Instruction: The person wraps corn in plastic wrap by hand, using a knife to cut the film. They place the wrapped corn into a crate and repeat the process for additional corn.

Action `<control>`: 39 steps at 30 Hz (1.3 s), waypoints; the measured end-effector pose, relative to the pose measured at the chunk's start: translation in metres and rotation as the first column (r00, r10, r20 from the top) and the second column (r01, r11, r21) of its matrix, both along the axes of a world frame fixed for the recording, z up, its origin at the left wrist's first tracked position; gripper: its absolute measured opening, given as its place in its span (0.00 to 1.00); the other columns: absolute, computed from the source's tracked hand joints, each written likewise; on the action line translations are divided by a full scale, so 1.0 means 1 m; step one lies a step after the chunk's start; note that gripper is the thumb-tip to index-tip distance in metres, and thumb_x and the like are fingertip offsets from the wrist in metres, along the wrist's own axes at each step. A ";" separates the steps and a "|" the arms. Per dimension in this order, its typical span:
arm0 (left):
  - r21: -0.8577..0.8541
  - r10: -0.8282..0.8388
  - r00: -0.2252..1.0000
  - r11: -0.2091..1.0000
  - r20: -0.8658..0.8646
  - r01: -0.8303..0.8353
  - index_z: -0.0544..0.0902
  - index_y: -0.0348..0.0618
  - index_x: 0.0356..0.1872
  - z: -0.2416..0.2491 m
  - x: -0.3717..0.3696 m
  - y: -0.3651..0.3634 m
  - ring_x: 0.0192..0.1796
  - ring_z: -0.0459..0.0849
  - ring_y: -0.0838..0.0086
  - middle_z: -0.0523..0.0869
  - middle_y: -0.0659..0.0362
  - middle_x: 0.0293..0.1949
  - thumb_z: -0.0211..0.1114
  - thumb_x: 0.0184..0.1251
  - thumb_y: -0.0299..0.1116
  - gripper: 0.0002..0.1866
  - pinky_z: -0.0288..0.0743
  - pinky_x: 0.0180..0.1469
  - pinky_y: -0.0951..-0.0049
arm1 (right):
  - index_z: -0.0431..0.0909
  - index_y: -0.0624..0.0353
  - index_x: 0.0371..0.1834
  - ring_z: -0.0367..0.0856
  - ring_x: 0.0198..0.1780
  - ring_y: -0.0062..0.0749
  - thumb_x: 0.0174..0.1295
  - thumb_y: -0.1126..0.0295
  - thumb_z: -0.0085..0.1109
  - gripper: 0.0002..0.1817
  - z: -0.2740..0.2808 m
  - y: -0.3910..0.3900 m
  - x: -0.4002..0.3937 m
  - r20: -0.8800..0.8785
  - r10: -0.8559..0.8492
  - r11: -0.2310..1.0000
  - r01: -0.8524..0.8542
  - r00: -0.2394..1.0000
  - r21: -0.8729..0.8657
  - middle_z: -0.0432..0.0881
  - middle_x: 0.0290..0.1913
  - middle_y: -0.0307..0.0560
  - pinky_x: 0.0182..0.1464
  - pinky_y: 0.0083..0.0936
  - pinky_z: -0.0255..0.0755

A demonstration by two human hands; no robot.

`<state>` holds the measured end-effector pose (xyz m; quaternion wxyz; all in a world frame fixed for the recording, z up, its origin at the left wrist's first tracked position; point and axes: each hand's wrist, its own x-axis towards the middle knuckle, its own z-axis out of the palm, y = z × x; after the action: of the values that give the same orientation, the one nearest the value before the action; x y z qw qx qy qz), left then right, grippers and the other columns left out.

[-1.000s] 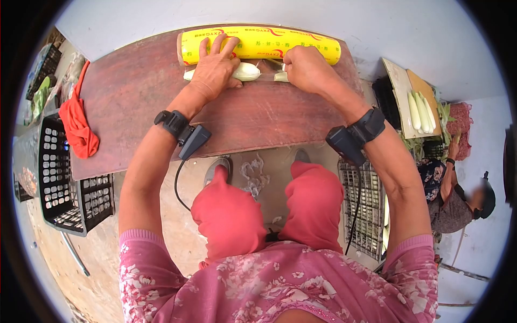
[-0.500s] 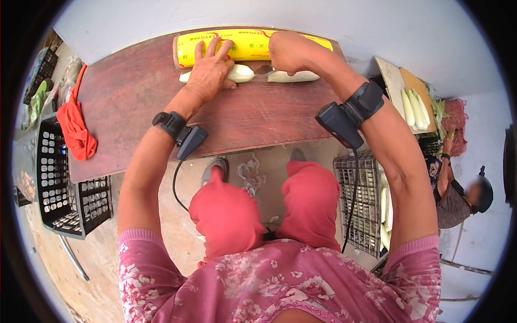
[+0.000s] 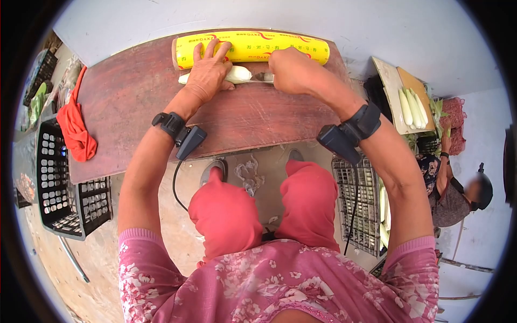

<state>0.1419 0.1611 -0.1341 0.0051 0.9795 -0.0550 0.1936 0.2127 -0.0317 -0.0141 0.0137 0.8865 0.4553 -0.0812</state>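
My left hand (image 3: 209, 75) lies over a pale ear of corn (image 3: 240, 74), holding it down, with the thumb along its near side. Its fingers are spread and their tips rest on a yellow printed roll of film (image 3: 247, 47) at the back of the table. My right hand (image 3: 293, 71) is closed in a fist just in front of the roll. Beside its knuckles shows a small whitish, shiny piece (image 3: 264, 77), between the fist and the corn. The fist and forearm hide what the fingers hold.
The dark red wooden table (image 3: 145, 116) meets a pale wall. A red cloth (image 3: 75, 129) hangs over its left edge above a black crate (image 3: 56, 183). Another crate (image 3: 355, 204) with corn stands at right, near ears on a board (image 3: 413, 107). A person (image 3: 455, 196) works farther right.
My right hand has come down off the roll toward me and now covers the second pale ear seen before. The left hand is almost unmoved.
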 end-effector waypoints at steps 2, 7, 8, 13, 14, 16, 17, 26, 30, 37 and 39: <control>0.001 0.000 1.000 1.000 0.010 0.000 0.89 0.46 0.41 -0.002 0.001 0.001 0.76 0.60 0.53 0.68 0.56 0.69 0.80 0.46 0.49 0.24 0.52 0.74 0.39 | 0.84 0.71 0.28 0.85 0.37 0.64 0.51 0.80 0.56 0.07 -0.002 -0.005 -0.007 0.001 -0.019 1.000 0.018 1.000 0.013 0.83 0.32 0.71 0.40 0.49 0.79; -0.006 0.001 1.000 1.000 0.004 -0.001 0.89 0.46 0.41 -0.001 0.000 0.000 0.76 0.59 0.52 0.67 0.55 0.70 0.80 0.45 0.48 0.24 0.52 0.74 0.40 | 0.83 0.68 0.28 0.86 0.39 0.62 0.53 0.78 0.58 0.05 -0.018 -0.024 -0.025 0.022 0.015 0.998 -0.016 1.000 0.056 0.84 0.33 0.68 0.40 0.48 0.81; -0.005 0.000 1.000 1.000 0.001 0.000 0.89 0.46 0.41 -0.001 0.000 0.000 0.76 0.59 0.52 0.67 0.55 0.70 0.80 0.45 0.48 0.24 0.52 0.74 0.40 | 0.84 0.67 0.29 0.86 0.39 0.61 0.54 0.77 0.59 0.05 -0.026 -0.030 -0.028 0.032 0.031 0.997 -0.033 0.999 0.065 0.85 0.34 0.66 0.41 0.48 0.82; -0.018 0.021 0.998 1.000 -0.057 -0.022 0.88 0.46 0.45 0.005 -0.001 -0.003 0.77 0.57 0.52 0.67 0.54 0.71 0.81 0.44 0.46 0.25 0.49 0.75 0.42 | 0.79 0.71 0.34 0.88 0.37 0.58 0.55 0.78 0.59 0.06 -0.062 -0.057 -0.052 0.142 0.045 0.989 -0.064 0.989 0.135 0.84 0.36 0.68 0.37 0.44 0.83; -0.020 0.021 0.998 1.000 -0.060 -0.023 0.88 0.46 0.45 0.005 -0.001 -0.002 0.78 0.57 0.52 0.67 0.54 0.71 0.81 0.44 0.45 0.25 0.49 0.75 0.42 | 0.78 0.72 0.36 0.88 0.37 0.57 0.55 0.78 0.60 0.08 -0.069 -0.060 -0.054 0.169 0.055 0.989 -0.077 0.984 0.125 0.83 0.37 0.68 0.36 0.43 0.83; -0.021 0.026 0.998 0.999 -0.061 -0.027 0.88 0.46 0.45 0.006 -0.001 -0.003 0.78 0.56 0.52 0.67 0.54 0.71 0.81 0.44 0.45 0.26 0.49 0.75 0.41 | 0.75 0.75 0.42 0.88 0.37 0.56 0.55 0.78 0.60 0.12 -0.073 -0.062 -0.055 0.141 0.042 0.994 -0.056 0.989 0.096 0.83 0.40 0.69 0.37 0.42 0.84; -0.020 0.026 0.998 0.999 -0.063 -0.027 0.88 0.46 0.45 0.006 -0.002 -0.003 0.78 0.56 0.52 0.67 0.54 0.71 0.81 0.44 0.45 0.26 0.49 0.75 0.41 | 0.74 0.76 0.44 0.88 0.38 0.56 0.56 0.79 0.59 0.14 -0.076 -0.063 -0.057 0.127 0.032 0.996 -0.043 0.991 0.083 0.82 0.42 0.69 0.37 0.42 0.84; -0.002 0.029 0.996 1.000 -0.082 -0.029 0.88 0.48 0.45 0.007 0.001 -0.003 0.77 0.58 0.50 0.67 0.54 0.71 0.81 0.44 0.46 0.26 0.49 0.75 0.39 | 0.75 0.79 0.47 0.88 0.40 0.56 0.56 0.80 0.59 0.16 -0.088 -0.064 -0.067 0.088 -0.068 0.991 0.058 0.994 0.117 0.83 0.39 0.67 0.40 0.41 0.85; -0.003 0.029 0.996 1.000 -0.082 -0.029 0.88 0.48 0.45 0.007 0.000 -0.003 0.76 0.59 0.50 0.67 0.55 0.71 0.81 0.44 0.46 0.25 0.50 0.75 0.39 | 0.81 0.75 0.38 0.88 0.42 0.56 0.53 0.82 0.59 0.09 -0.056 -0.063 -0.078 0.044 0.058 0.993 -0.062 0.997 0.104 0.85 0.39 0.65 0.40 0.44 0.84; -0.019 0.029 0.996 0.999 -0.086 -0.030 0.88 0.48 0.43 0.008 0.000 -0.003 0.76 0.58 0.50 0.67 0.55 0.71 0.82 0.43 0.46 0.24 0.50 0.75 0.39 | 0.78 0.73 0.36 0.86 0.40 0.64 0.54 0.82 0.57 0.07 -0.040 -0.078 -0.090 -0.110 0.038 0.999 -0.035 0.993 0.035 0.84 0.33 0.68 0.38 0.50 0.81; -0.017 0.031 0.996 0.999 -0.084 -0.032 0.89 0.48 0.43 0.008 0.001 -0.002 0.77 0.58 0.51 0.67 0.55 0.71 0.81 0.44 0.47 0.24 0.50 0.75 0.39 | 0.75 0.74 0.42 0.85 0.39 0.68 0.56 0.82 0.56 0.10 -0.042 -0.094 -0.092 -0.148 0.015 1.000 -0.011 0.989 0.026 0.83 0.33 0.69 0.39 0.53 0.79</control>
<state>0.1424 0.1587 -0.1259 0.0133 0.9874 -0.0375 0.1528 0.1209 -0.1259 -0.0562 -0.0309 0.8751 0.4620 -0.1411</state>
